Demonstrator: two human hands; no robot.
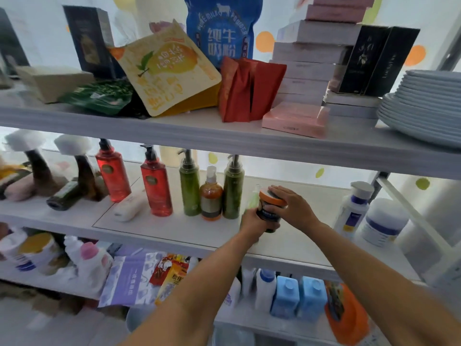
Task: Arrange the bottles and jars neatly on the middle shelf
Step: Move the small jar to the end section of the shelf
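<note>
On the middle shelf [174, 231] a dark jar with an orange lid [270, 208] stands tilted right of the bottle row. My left hand [252, 224] grips its lower left side, and a pale green bottle [253, 201] shows just behind that hand. My right hand [291, 208] wraps over the lid and right side. The row to the left holds two red pump bottles [156, 186], two green pump bottles [190, 188] and an orange spray bottle [211, 196] between the green ones. A white and blue bottle [353, 208] and a white jar [384, 222] stand at the right.
A white bar [127, 208] and a dark green bottle [66, 196] lie on their sides left of the row, by two brushes with white tops [74, 156]. The upper shelf carries pouches, boxes and stacked plates [424, 106]. The lower shelf is packed with bottles and packets.
</note>
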